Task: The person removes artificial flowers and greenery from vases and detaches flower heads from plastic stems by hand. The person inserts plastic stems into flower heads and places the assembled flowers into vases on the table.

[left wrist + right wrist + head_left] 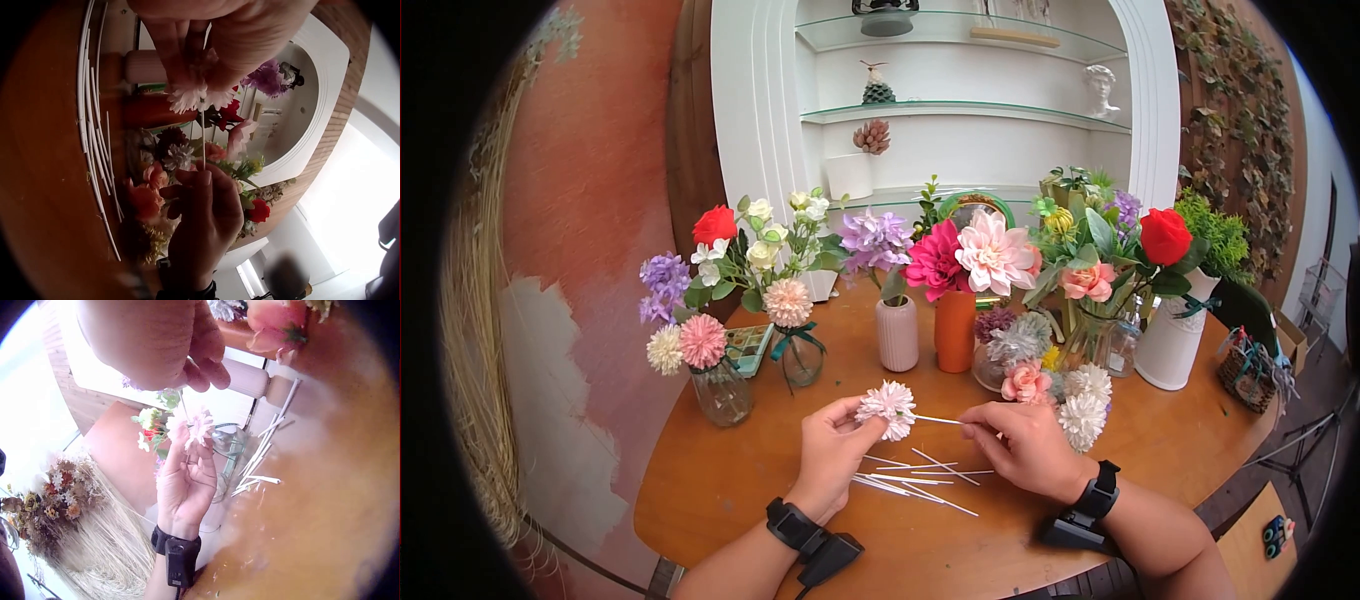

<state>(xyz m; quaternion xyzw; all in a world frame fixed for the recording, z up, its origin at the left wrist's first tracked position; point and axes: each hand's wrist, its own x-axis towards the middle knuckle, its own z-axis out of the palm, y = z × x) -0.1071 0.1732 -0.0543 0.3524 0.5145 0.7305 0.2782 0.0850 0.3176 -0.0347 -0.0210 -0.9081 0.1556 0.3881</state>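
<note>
My left hand (832,450) pinches a pale pink artificial flower head (887,408) over the middle of the table. From the flower's underside a thin white stick (938,420) runs across to my right hand (1022,440), which pinches its other end between thumb and fingers. In the left wrist view the stick (203,140) meets the centre of the flower's back (201,99). Below the hands, several loose white sticks (900,486) lie crossed on the wooden table (750,510).
Glass jars of flowers (722,395) stand at the left. A pink ribbed vase (897,335) and an orange vase (955,335) are behind the hands. White pompom flowers (1083,418) lie beyond the right hand, with a white pitcher (1168,350) and a basket (1248,375) farther right.
</note>
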